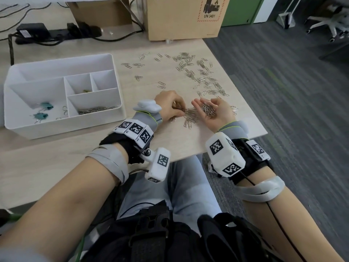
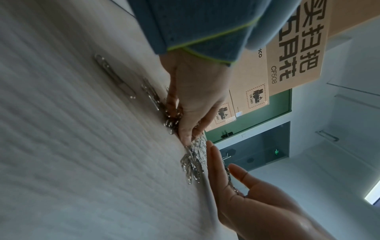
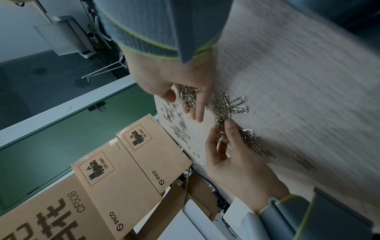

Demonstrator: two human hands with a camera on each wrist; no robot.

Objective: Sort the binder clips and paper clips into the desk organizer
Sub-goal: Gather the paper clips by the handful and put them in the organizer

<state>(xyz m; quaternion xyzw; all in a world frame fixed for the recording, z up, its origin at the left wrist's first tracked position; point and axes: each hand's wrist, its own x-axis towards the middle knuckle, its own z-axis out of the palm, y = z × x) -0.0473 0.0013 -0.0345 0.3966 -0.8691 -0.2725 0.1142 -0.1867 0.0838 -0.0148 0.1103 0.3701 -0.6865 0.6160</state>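
Observation:
My left hand (image 1: 178, 111) is palm down on the table, its curled fingers pinching paper clips out of a small heap (image 1: 189, 118). Right beside it my right hand (image 1: 206, 103) lies palm up, loosely cupped, with a mound of paper clips (image 1: 208, 110) in the palm. The right wrist view shows the left fingers (image 3: 228, 128) closed on clips. The white desk organizer (image 1: 56, 62) stands at the left. Two teal binder clips (image 1: 46, 106) lie in its large left compartment, and paper clips (image 1: 96, 110) fill the front right one. Many paper clips (image 1: 204, 78) are scattered beyond my hands.
A cardboard box (image 1: 183, 17) stands at the back of the table, with a power strip and cables (image 1: 56, 32) to its left. The table's right edge (image 1: 251, 103) runs close past my right hand, above grey carpet. An office chair (image 1: 330, 25) is far right.

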